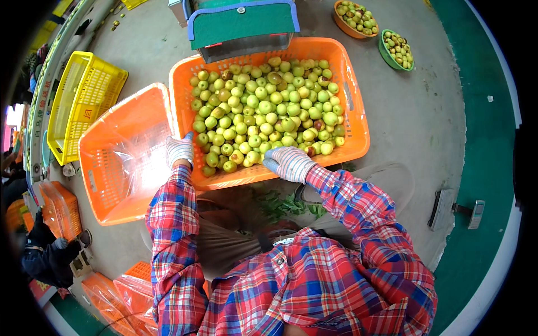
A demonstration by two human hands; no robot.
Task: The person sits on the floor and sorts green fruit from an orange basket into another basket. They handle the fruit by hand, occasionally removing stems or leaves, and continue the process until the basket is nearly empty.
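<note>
A large orange plastic basket (357,126) full of green jujube-like fruit (265,107) stands before me, some of the fruit marked with brown. My left hand (180,152), in a striped knit glove with blue-grey fingers, grips this basket's left rim. At the near edge my right hand (288,163), gloved alike, rests on the fruit with its fingers curled down. Whether a fruit is inside those fingers is hidden. Touching the full basket on the left is a second orange basket (98,155), lined with clear plastic film and showing no fruit.
A green-topped box (243,23) overhangs the far rim. Yellow crates (84,105) stand at left beside a conveyor (42,96). Fruit fills an orange basin (340,23) and a green basin (388,59) at far right. Another person (48,260) handles a film-covered basket at lower left. Leaves (281,206) lie near my feet.
</note>
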